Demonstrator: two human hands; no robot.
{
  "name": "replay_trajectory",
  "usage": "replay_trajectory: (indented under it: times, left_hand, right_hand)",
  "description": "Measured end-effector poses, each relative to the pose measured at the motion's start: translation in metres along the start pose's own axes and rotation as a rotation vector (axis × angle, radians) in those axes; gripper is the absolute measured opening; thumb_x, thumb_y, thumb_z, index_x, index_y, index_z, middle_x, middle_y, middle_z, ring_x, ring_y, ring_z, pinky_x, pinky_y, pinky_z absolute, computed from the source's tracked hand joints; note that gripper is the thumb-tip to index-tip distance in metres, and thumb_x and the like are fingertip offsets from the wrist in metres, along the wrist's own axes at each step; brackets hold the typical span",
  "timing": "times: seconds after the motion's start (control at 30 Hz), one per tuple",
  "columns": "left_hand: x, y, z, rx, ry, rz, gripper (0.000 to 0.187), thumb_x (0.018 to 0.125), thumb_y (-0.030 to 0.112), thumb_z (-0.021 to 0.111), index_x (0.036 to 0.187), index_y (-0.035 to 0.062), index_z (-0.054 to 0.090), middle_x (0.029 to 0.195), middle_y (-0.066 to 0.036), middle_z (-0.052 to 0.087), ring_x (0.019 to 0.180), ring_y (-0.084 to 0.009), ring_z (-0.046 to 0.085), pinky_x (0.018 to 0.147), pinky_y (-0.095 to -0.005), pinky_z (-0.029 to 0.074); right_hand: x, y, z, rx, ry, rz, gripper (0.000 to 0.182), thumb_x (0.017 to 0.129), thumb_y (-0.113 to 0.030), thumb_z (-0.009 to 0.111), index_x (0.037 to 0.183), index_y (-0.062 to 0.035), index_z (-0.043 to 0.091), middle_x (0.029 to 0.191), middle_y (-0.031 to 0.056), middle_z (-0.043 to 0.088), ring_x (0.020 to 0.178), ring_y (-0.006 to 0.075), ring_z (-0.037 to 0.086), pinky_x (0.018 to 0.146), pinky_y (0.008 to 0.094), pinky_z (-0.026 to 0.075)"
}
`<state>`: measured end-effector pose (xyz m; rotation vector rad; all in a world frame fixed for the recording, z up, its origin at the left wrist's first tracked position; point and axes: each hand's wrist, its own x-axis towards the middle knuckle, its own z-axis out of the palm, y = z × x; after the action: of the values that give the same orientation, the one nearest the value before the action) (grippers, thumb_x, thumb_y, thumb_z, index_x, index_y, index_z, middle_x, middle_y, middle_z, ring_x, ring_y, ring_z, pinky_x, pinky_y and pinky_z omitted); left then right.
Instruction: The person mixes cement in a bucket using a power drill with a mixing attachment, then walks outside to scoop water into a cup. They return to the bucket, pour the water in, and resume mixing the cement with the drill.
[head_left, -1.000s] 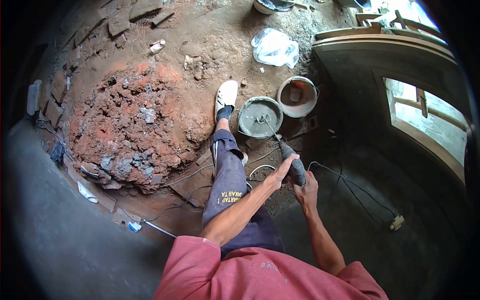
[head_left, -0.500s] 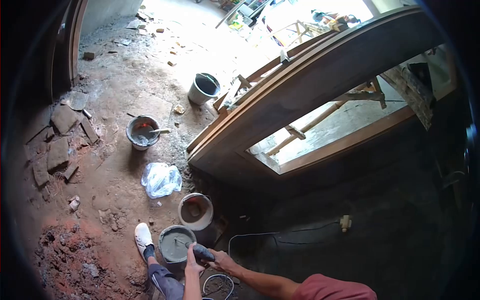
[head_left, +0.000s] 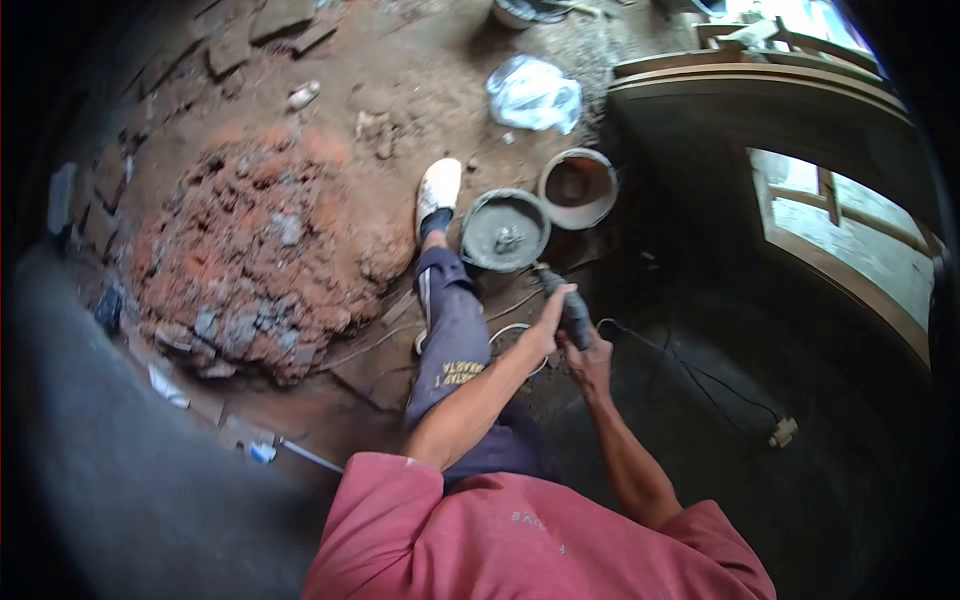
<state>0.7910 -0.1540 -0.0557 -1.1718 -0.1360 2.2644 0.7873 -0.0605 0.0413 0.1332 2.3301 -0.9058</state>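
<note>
Both my hands grip a dark, elongated hand-held power tool, tilted toward a bucket of wet grey mortar. My left hand is closed around its side nearer the bucket. Behind it, my right hand is wrapped about the rear end. The tool's front tip is close to the bucket's near rim; how far a rod reaches into the mortar is hard to make out. A churned lump shows on the mortar's surface. Touching or nearly touching this bucket is a second bucket with grey-coated walls.
My white shoe is beside the mortar bucket. A clear plastic bag lies beyond. Reddish rubble is heaped at left. A cable runs to a socket block at right, near a wall with a framed opening.
My view has swung down and left, showing my shirt and the rubble heap. The tool has drawn back from over the mortar toward the near rim, still held in both hands.
</note>
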Motion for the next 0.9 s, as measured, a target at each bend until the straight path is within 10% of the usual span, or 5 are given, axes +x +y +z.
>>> replay_trajectory:
  times: [0.63,0.9]
  left_hand:
    - [-0.004,-0.014,-0.010,-0.227,-0.057,0.075,0.041,0.078,0.055,0.069,0.083,0.0160,0.060,0.080,-0.005,0.063,0.075,-0.0211,0.062,0.074,-0.0381,0.053]
    - [0.011,0.018,-0.009,-0.165,0.030,0.147,0.036,0.080,0.052,0.067,0.082,0.0170,0.058,0.073,-0.001,0.057,0.067,-0.0186,0.056,0.066,-0.0353,0.049]
  right_hand:
    - [0.015,-0.003,-0.014,-0.356,-0.167,-0.105,0.050,0.082,-0.019,0.076,0.129,-0.0131,0.060,0.094,0.0184,0.072,0.090,0.0376,0.070,0.075,0.0405,0.055]
    - [0.029,0.004,0.018,-0.151,0.033,-0.193,0.046,0.084,-0.020,0.077,0.125,-0.0029,0.063,0.097,0.0169,0.074,0.090,0.0218,0.073,0.079,0.0320,0.054]
